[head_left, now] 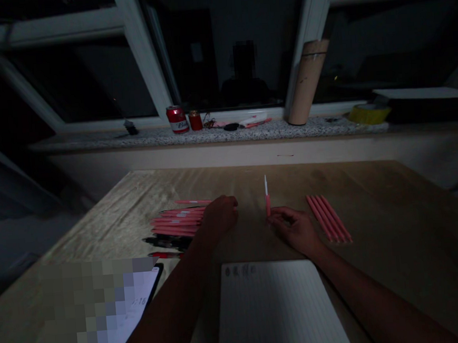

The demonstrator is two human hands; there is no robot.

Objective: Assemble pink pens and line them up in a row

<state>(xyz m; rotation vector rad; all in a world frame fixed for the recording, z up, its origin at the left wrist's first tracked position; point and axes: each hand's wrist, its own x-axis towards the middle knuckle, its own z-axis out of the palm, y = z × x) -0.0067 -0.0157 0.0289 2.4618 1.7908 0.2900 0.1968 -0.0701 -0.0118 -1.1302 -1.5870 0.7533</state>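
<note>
A pink pen part (268, 206), topped by a narrow white section, is held roughly upright by the right hand (297, 227), its lower end pinched between thumb and fingertips. The left hand (220, 214) is held with its fingers curled downward, well apart from that part; whether anything is gripped in it cannot be told. Just beside the left hand, on its outer side, a heap of pink pens (177, 223) is seen, partly covered by the hand, and a single pink pen (191, 201) is laid just beyond the heap. Nearer than the heap, black pens (169, 242) and a red pen (160, 255) are partly hidden by the left forearm. To the right of the right hand, four pink pens (328, 219) are lined up side by side. Nearer than both hands, between the forearms, a lined notebook (277, 310) is placed on the table (393, 243).
</note>
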